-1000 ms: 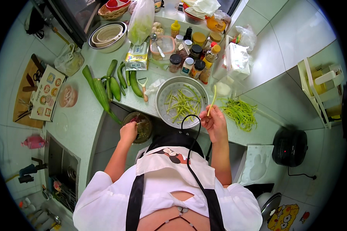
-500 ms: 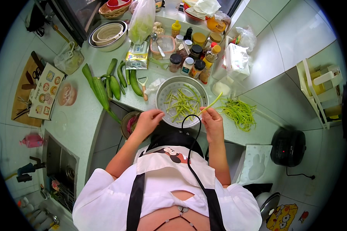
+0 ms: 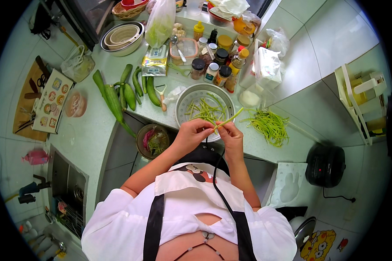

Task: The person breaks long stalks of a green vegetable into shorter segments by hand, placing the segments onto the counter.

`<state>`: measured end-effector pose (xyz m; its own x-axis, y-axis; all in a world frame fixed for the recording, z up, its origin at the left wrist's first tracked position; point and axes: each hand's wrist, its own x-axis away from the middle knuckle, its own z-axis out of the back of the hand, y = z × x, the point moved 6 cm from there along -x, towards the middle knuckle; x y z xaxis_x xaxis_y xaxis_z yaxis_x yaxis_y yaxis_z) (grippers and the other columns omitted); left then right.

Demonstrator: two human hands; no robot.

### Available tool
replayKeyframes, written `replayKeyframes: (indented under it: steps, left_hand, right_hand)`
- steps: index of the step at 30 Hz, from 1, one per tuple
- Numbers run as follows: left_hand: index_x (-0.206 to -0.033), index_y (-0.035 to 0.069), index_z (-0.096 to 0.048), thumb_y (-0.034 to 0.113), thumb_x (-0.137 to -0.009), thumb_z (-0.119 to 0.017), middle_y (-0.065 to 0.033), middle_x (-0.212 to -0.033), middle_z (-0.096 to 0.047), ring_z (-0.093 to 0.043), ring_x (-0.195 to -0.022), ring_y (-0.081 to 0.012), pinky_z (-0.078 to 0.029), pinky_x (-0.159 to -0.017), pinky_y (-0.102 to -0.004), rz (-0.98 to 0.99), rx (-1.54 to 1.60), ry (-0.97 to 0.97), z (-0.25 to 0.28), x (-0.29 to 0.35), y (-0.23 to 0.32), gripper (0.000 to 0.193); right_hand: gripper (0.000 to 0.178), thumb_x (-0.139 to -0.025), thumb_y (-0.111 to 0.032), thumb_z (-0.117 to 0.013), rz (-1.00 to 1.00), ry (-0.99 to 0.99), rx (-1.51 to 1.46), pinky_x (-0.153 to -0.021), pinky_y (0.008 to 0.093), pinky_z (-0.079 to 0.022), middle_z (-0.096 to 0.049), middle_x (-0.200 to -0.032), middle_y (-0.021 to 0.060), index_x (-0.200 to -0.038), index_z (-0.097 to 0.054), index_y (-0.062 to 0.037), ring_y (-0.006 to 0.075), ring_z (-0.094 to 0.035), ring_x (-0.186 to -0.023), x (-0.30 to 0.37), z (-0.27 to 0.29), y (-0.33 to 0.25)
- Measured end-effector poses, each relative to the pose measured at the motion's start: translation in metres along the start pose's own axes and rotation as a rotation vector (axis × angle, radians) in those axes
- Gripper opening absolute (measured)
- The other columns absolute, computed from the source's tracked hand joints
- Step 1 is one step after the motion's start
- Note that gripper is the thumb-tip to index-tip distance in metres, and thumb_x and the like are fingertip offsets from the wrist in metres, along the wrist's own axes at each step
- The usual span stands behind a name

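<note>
My left hand and my right hand meet over the near rim of a round metal basin. Both are closed, fingertips pinching one thin green stem, which looks like a garlic shoot or long bean. Its free end points up and to the right. Inside the basin lie several short cut pieces of the same green stems. On the counter to the right rests a heap of similar stems. Below and left of my left hand, a waste bowl holds green scraps and something pink.
Luffas and a wooden-handled peeler lie left of the basin. Behind it crowd jars and bottles and a clear container. A sink is at left, a black cooker at right. A black cable hangs before my apron.
My left hand has moved right to join my right hand, which shifted slightly left and down. Both now grip the stem. More of the waste bowl shows.
</note>
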<state>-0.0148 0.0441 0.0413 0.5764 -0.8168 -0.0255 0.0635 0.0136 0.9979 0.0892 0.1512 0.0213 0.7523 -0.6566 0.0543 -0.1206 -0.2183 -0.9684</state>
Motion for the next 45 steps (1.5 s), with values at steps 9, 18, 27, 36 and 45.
replayKeyframes:
  steps: [9, 18, 27, 36, 45]
  left_hand:
    - [-0.086, 0.001, -0.063, 0.010, -0.080, -0.064, -0.0102, -0.077, -0.060, -0.056, -0.062, -0.0188, -0.045, -0.058, -0.0299, -0.008, -0.328, 0.038, 0.016, 0.002, 0.013, 0.011]
    - [-0.090, 0.001, -0.062, 0.007, -0.082, -0.062, -0.0073, -0.076, -0.058, -0.055, -0.062, -0.0138, -0.045, -0.059, -0.0259, -0.032, -0.349, -0.036, 0.025, 0.000, 0.010, 0.010]
    - [-0.088, 0.008, -0.064, 0.012, -0.081, -0.062, -0.0106, -0.083, -0.062, -0.061, -0.074, -0.0301, -0.050, -0.063, -0.0365, -0.261, -0.746, 0.128, 0.014, 0.000, 0.017, 0.008]
    - [-0.101, 0.002, -0.064, 0.002, -0.080, -0.063, -0.0138, -0.086, -0.065, -0.065, -0.073, -0.0230, -0.050, -0.063, -0.0303, -0.353, -0.367, 0.304, 0.026, -0.005, 0.023, 0.021]
    - [-0.108, -0.002, -0.061, 0.006, -0.080, -0.067, -0.0124, -0.096, -0.064, -0.065, -0.081, -0.0180, -0.053, -0.075, -0.0276, -0.256, -0.191, 0.170, 0.020, -0.004, 0.039, 0.029]
  right_hand:
    - [0.037, -0.078, -0.008, -0.067, 0.726, 0.150, 0.960, -0.075, 0.0297, -0.046, -0.056, -0.118, 0.0096, -0.114, -0.062, -0.0066, 0.0184, -0.056, -0.083, 0.006, 0.007, -0.081]
    - [0.022, -0.079, -0.012, -0.067, 0.571, 0.011, 1.053, -0.067, 0.0340, -0.048, -0.063, -0.089, 0.0074, -0.101, -0.067, -0.0107, 0.0251, -0.060, -0.078, -0.001, 0.010, -0.069]
    - [0.013, -0.081, -0.014, -0.067, 0.446, 0.020, 0.902, -0.057, 0.0312, -0.045, -0.061, -0.075, 0.0093, -0.090, -0.068, -0.0050, 0.0223, -0.058, -0.062, 0.007, 0.001, -0.064]
    - [0.011, -0.080, -0.007, -0.067, 0.347, -0.045, 0.720, -0.051, 0.0262, -0.042, -0.060, -0.069, 0.0077, -0.090, -0.066, -0.0015, 0.0140, -0.055, -0.055, 0.023, -0.025, -0.052]
    - [0.011, -0.081, -0.008, -0.067, 0.439, 0.014, 0.775, -0.052, 0.0236, -0.041, -0.060, -0.068, 0.0053, -0.091, -0.067, -0.0025, 0.0107, -0.052, -0.056, 0.022, -0.020, -0.059]
